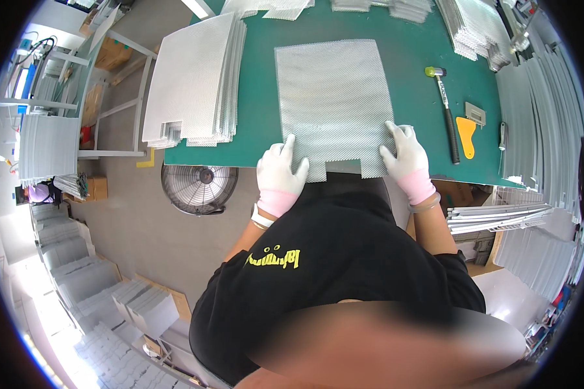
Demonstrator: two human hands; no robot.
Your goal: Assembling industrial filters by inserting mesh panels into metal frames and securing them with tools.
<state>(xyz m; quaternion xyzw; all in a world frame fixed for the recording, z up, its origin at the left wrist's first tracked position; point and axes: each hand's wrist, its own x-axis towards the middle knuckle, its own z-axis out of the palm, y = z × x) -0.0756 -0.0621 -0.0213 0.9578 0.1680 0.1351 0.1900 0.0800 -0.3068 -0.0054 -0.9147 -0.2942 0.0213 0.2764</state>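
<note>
A silvery metal mesh sheet (336, 97) lies on the green tabletop in front of me, with a rectangular notch in its near edge. My left hand (282, 172), in a white and pink glove, grips its near left corner, thumb on top. At the near right side my right hand (407, 159), gloved alike, holds the opposite edge with thumb and index finger on the mesh. The fingers beneath the sheet are hidden.
Left on the green table (256, 136) stands a stack of mesh sheets (191, 78). To the right lie a hammer (446, 110), a yellow scraper (465, 137) and a small metal plate (475, 113). A round fan (200, 188) stands on the floor, left. More sheets line the right side.
</note>
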